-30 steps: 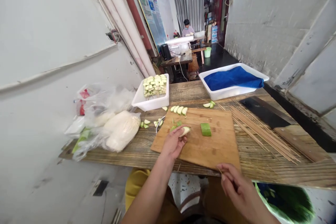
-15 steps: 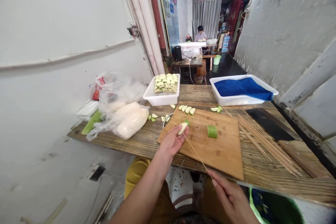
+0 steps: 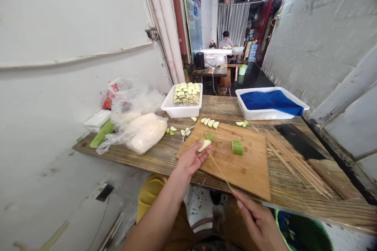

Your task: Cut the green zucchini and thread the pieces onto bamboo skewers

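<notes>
My left hand [image 3: 191,159] is closed around a pale zucchini slice [image 3: 204,145] with green skin, over the left part of the wooden cutting board [image 3: 250,176]. In my right hand [image 3: 257,219], low at the front edge of the table, is a thin bamboo skewer [image 3: 221,174]. Its far tip reaches the fingers of my left hand by the slice; whether it pierces the slice I cannot tell. Just beyond the left fingers lies a green zucchini piece [image 3: 209,137]. A thicker zucchini chunk [image 3: 237,147] rests mid-board, and several slices [image 3: 210,122] line the far edge.
A white tray [image 3: 182,111] holds skewered slices. Another white tray [image 3: 265,115] has a blue cloth [image 3: 268,100]. Bamboo skewers [image 3: 297,164] and a cleaver [image 3: 303,141] lie right; plastic bags [image 3: 144,133] lie left. A green-rimmed bin [image 3: 306,229] stands below. A person [image 3: 226,40] sits far behind.
The slice in my left hand has tipped to a flatter angle and dropped slightly. The skewer stays in my right hand, nearly still. The view has shifted a little.
</notes>
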Action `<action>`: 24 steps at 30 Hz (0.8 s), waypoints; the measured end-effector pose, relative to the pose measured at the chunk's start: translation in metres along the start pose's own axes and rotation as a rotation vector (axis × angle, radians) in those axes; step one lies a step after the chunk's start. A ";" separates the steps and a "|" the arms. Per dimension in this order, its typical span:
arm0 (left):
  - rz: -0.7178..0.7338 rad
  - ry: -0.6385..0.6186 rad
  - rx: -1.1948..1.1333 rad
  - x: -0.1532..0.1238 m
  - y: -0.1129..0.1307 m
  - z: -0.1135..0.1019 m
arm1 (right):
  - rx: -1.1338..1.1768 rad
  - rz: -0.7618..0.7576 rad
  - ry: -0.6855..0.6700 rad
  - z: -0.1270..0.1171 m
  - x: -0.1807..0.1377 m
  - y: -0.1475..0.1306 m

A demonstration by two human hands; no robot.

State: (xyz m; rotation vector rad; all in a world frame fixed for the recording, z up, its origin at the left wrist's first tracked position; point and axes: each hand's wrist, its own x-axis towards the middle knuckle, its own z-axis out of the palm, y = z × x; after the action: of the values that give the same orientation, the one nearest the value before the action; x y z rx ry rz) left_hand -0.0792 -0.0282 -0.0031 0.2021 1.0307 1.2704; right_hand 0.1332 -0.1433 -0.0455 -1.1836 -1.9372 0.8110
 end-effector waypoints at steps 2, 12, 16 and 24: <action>0.003 -0.006 0.016 0.000 0.000 0.000 | -0.001 -0.001 -0.003 0.001 -0.001 0.003; 0.092 -0.109 0.148 -0.002 -0.007 0.000 | 0.148 0.166 -0.040 0.004 0.003 -0.006; 0.055 -0.121 0.169 -0.005 -0.009 0.005 | 0.348 0.282 -0.024 0.015 0.017 -0.011; 0.116 -0.109 0.174 0.000 -0.013 0.017 | 0.673 0.445 -0.015 0.027 0.049 -0.019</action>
State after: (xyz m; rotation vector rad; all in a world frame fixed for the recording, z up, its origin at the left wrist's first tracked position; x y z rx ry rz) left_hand -0.0579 -0.0258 -0.0014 0.4662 1.0476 1.2597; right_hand 0.0861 -0.1099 -0.0333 -1.1732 -1.2388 1.5532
